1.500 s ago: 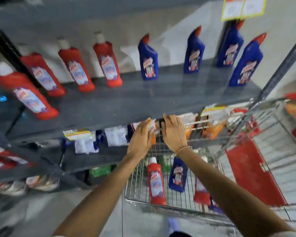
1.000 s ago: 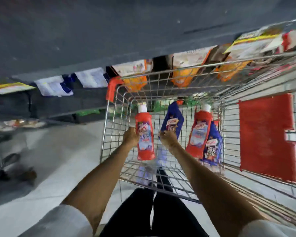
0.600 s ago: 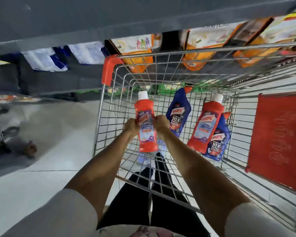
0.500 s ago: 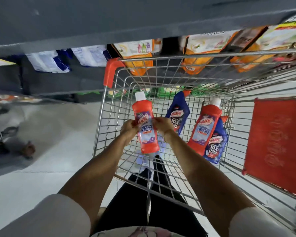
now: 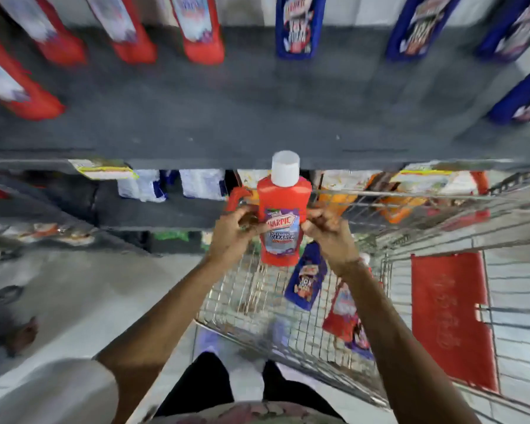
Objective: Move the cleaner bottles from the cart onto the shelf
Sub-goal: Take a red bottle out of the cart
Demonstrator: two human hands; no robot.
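Note:
I hold a red cleaner bottle (image 5: 282,215) with a white cap upright between both hands, above the wire cart (image 5: 257,304) and just below the front edge of the grey shelf (image 5: 257,117). My left hand (image 5: 231,232) grips its left side and my right hand (image 5: 326,232) its right side. A blue bottle (image 5: 306,278) and another red bottle (image 5: 341,310) lie on the cart floor. Red bottles (image 5: 196,32) stand on the shelf at the left, blue bottles (image 5: 299,26) at the right.
A lower shelf (image 5: 166,206) holds white and orange packets. A red panel (image 5: 450,316) hangs in the cart at the right. A yellow price tag (image 5: 104,171) sits on the shelf edge. Grey floor (image 5: 89,301) lies to the left.
Both hands took the red bottle from the cart floor and lifted it up toward the shelf edge. The view tilted up, bringing the shelf's bottles back into sight.

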